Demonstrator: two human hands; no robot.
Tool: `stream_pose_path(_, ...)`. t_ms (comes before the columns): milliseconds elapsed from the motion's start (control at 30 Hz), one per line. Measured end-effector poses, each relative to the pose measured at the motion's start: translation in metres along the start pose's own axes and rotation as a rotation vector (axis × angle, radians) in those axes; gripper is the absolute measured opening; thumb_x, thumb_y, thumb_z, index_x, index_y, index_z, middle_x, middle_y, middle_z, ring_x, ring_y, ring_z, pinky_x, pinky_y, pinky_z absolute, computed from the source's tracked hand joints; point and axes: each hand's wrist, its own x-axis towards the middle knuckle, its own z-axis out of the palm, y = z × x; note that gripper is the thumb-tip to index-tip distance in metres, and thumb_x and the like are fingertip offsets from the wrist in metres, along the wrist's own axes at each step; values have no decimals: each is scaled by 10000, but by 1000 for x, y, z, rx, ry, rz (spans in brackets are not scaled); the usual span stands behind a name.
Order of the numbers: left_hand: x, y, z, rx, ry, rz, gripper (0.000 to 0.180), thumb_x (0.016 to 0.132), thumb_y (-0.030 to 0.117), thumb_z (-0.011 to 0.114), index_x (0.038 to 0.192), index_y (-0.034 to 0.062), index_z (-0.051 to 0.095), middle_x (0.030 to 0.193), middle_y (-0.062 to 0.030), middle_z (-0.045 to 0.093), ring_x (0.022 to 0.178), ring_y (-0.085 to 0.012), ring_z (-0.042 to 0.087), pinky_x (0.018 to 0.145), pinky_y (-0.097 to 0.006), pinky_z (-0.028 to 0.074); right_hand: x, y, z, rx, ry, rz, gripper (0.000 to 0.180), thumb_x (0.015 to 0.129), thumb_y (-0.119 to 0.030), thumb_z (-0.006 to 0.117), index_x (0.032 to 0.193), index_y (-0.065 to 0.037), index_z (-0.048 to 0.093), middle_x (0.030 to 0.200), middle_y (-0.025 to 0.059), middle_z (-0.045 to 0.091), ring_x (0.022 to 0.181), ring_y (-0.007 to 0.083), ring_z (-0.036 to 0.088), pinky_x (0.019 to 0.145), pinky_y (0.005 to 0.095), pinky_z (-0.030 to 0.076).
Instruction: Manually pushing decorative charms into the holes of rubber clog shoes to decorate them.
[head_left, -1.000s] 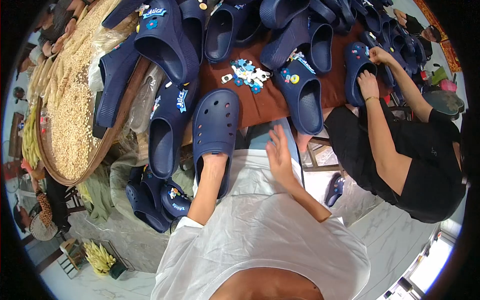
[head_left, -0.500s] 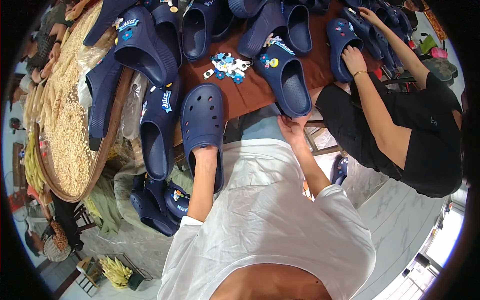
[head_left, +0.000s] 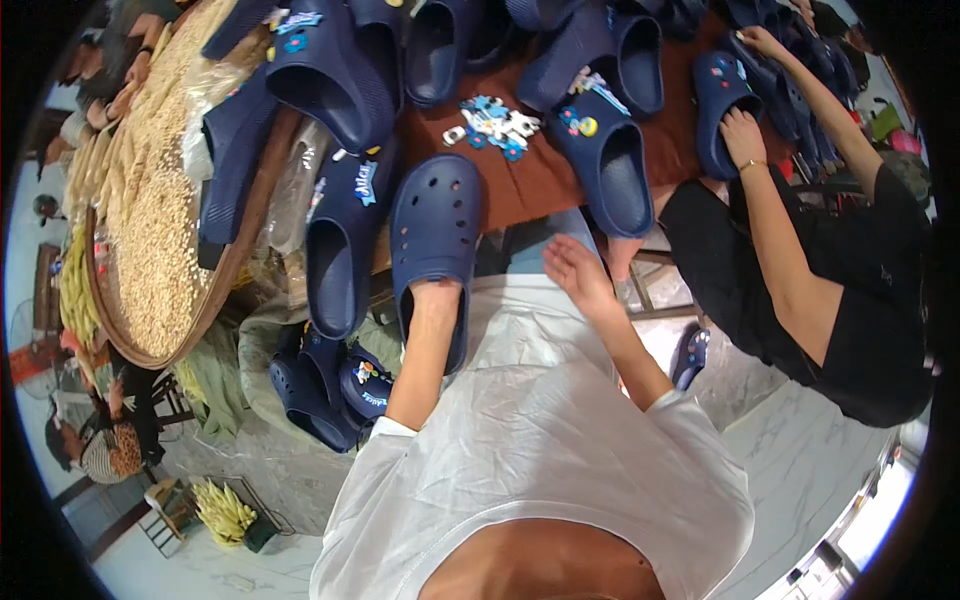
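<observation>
My left hand [head_left: 432,300] sits inside the navy clog [head_left: 436,250], frame centre, holding it. My right hand [head_left: 575,272] hovers empty, fingers loosely curled, above the worktop [head_left: 530,185] edge.

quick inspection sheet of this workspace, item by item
surface: brown table, crowded with navy clogs
job's things: plain navy clog on the left hand, which is inside its heel end
clutter: pile of small charms; decorated clog; more clogs on the floor
hands: right hand open, holding nothing
cables: nothing seen
surroundings: round tray of grain on the left; co-worker in black on the right, hands on another clog
</observation>
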Motion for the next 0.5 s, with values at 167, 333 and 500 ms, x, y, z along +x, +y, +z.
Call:
stream_pose_path(167,24,-4,8,203,31,173,463,1014,236,282,1439,55,321,1494,-106,333,1362,-243,339,1153,-387,238,-29,-10,54,-516,-153,-213,228,965,-147,500,1167,-51,541,1065,52,590,1023,161,587,864,301,480)
stream_pose_path(333,0,5,12,358,46,204,463,1015,229,283,1442,52,316,1496,-106,330,1363,-240,337,1154,-382,235,-19,-28,93,-723,-285,-429,168,962,-115,499,1091,-31,566,1020,39,609,950,118,589,805,260,485)
stream_pose_path(500,10,10,12,1013,123,283,429,997,198,380,1401,52,381,1428,-112,421,1308,-209,409,1108,-361,320,0,-45,118,-976,-270,-621,169,929,-72,520,1078,-21,582,958,16,608,868,77,574,693,239,479)
